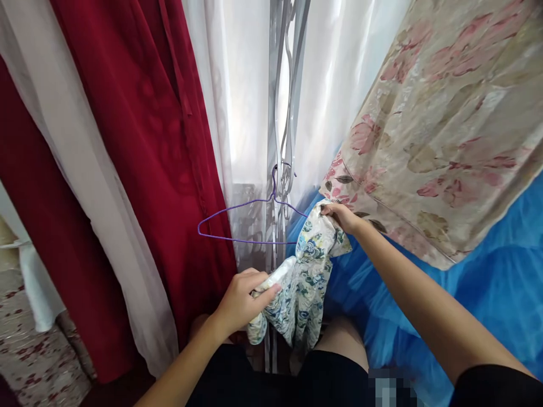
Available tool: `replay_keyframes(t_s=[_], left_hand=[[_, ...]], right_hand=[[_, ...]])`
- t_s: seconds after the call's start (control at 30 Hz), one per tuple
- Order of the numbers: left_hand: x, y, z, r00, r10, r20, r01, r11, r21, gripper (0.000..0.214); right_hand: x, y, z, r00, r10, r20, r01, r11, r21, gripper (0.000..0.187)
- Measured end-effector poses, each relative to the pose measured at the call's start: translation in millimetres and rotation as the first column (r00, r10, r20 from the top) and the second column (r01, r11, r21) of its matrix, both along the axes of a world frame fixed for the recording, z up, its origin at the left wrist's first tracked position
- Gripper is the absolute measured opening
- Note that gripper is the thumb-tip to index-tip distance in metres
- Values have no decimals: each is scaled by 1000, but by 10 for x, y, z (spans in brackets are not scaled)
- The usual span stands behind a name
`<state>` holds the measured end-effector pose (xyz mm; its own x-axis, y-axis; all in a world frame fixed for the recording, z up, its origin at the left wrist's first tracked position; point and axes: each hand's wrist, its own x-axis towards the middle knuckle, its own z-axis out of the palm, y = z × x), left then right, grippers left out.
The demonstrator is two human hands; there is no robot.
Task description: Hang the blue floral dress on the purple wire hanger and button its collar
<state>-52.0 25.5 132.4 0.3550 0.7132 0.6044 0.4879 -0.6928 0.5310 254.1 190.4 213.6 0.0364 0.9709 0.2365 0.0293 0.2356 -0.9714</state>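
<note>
A white garment with a blue and green floral print (303, 282) hangs between my two hands. My left hand (241, 299) is closed around its lower bunched end. My right hand (341, 216) pinches its upper edge, right at the right tip of a purple wire hanger (237, 223). The hanger hooks onto a metal window grille (283, 113) and hangs level, with nothing draped on it.
A dark red curtain (139, 141) and a sheer white curtain (85, 169) hang at the left. At the right lie a cream fabric with pink flowers (445, 130) and blue netting (487, 282). My knees in dark shorts (271, 379) show below.
</note>
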Motion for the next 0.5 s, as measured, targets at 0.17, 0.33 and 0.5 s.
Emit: replay_keyframes(t_s=[0.17, 0.33, 0.5], left_hand=[[-665, 89, 159, 993, 49, -110, -46, 999, 27, 26], [-1324, 433, 253, 875, 224, -430, -263, 964, -34, 17], [-1559, 926, 472, 824, 356, -440, -408, 913, -25, 20]], right_hand=[[-159, -64, -16, 925, 378, -47, -377, 890, -257, 23], [-6, -180, -5, 844, 530, -75, -530, 807, -260, 37], [85, -229, 31, 805, 593, -5, -571, 772, -279, 26]])
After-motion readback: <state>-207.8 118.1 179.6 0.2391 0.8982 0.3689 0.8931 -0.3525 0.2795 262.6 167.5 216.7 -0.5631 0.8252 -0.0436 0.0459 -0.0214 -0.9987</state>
